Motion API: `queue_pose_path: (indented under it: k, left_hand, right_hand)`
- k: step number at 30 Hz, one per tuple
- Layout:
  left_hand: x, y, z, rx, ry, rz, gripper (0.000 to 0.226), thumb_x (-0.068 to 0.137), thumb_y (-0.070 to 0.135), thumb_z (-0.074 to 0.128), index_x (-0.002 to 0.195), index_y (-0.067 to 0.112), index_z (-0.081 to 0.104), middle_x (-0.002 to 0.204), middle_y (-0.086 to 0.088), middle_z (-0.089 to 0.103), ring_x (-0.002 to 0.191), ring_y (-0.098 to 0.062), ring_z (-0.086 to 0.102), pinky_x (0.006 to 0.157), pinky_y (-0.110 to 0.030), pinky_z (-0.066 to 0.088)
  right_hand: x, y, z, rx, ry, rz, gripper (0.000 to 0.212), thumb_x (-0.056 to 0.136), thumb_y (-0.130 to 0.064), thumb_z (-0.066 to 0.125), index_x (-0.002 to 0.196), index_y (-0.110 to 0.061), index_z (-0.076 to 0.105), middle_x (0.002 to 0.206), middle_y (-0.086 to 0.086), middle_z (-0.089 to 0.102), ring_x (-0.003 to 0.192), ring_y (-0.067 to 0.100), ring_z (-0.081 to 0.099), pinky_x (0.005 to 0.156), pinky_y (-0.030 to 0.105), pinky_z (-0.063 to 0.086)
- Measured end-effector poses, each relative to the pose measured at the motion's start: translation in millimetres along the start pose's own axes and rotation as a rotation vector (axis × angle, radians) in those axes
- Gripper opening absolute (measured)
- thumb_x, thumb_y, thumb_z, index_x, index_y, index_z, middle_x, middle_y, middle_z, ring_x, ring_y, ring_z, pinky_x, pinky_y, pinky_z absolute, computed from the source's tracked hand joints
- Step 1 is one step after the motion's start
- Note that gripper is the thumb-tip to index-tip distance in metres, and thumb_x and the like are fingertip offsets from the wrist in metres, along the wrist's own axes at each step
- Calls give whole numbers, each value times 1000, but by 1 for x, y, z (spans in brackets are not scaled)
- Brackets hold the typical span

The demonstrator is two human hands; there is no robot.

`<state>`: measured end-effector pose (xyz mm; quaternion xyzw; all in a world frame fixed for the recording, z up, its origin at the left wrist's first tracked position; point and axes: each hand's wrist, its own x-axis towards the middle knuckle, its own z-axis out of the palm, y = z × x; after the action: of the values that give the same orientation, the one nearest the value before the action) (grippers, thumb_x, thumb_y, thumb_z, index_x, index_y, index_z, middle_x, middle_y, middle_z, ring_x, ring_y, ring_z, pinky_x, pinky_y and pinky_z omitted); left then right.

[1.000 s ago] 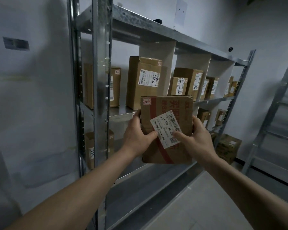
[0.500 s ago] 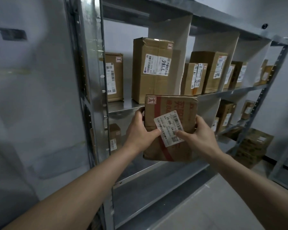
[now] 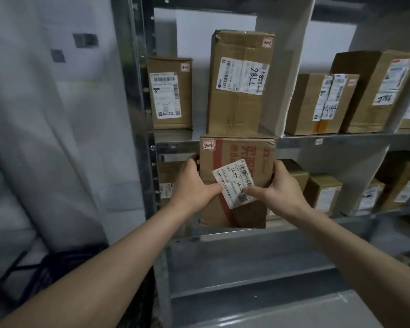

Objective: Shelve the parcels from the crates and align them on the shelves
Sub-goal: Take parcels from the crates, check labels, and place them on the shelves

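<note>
Holding a parcel [image 3: 237, 181] up in front of the rack, both hands have it by its sides. In the head view, the left hand [image 3: 191, 188] wraps the left edge, fingers curled behind and thumb across the front near the white label [image 3: 234, 183]. The right hand [image 3: 282, 188] clasps the right edge the same way, its thumb lying on the label's lower corner. The parcel is upright, label tilted, at the level of the middle shelf [image 3: 341, 218], its top just under the lip of the upper shelf [image 3: 341, 138]. Whether its base already rests on the middle shelf I cannot tell.

Judging by this, the step in hand is placing this parcel in the gap at the left end of the middle shelf, between a small box [image 3: 169, 183] by the post and the boxes [image 3: 322, 192] to the right. The next move calls for pushing it back squarely, front flush with its neighbours, then letting go.
</note>
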<state>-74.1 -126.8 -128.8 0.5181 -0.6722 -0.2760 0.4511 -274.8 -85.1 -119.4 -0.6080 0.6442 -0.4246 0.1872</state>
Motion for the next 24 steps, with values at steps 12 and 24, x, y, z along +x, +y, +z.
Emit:
queue_pose_path:
  k: [12,24]
  left_hand:
    - [13,-54,40,100,13,-192,58,74,23,86,111,23,42,112,6,64,104,-12,62,83,-31,57]
    - [72,-131,92,86,-90,-287,83,69,19,90,132,16,36,107,10,63,96,-7,59,70,-12,41]
  right_hand:
    - [48,62,38,-55,-201,4,75,66,-24,92,118,-24,38,102,-14,59,91,9,59,63,14,43]
    - [107,127,87,-153,-253,115,80,61,-24,94,122,-22,43,110,-7,64,102,14,60,80,25,48]
